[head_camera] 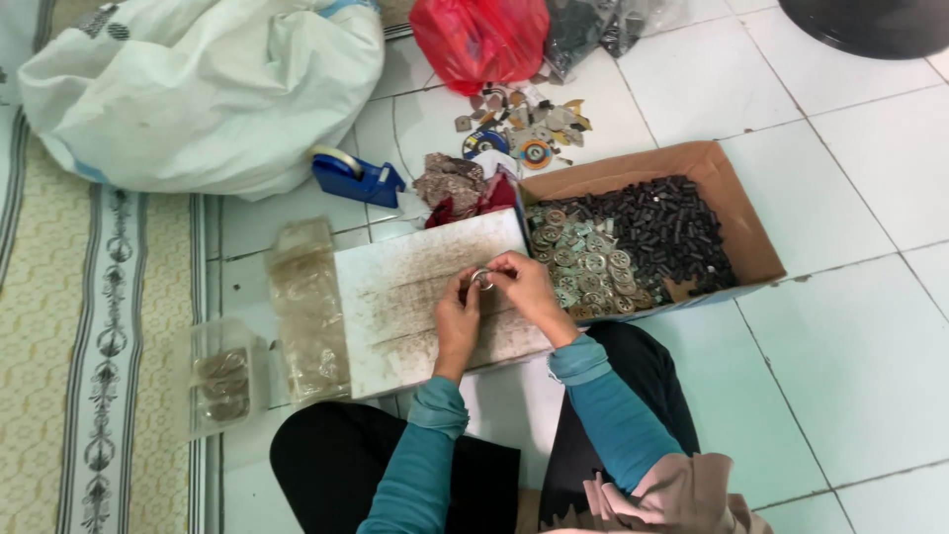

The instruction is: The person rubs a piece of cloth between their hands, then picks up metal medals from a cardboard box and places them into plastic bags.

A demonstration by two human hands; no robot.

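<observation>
**Both hands hold a small metal ring over a white board**

The left hand (457,314) and the right hand (524,287) meet above the white board (415,297), which lies on the tiled floor (860,326) in front of the person's knees. Between the fingertips of both hands there is a small round metal ring (481,280); both hands are closed on it, pinching it from two sides.

Just to the right of the right hand stands a cardboard box (736,213). It contains silver round metal pieces (583,267) on the side near the hand and dark small cylinders (672,232) on the far side. To the left of the left hand, a clear plastic bag (308,307) lies beside the board. Further left is a clear plastic container (222,376). Beyond the hands are a blue tape dispenser (356,178), a white sack (208,89) and a red plastic bag (479,40).
</observation>
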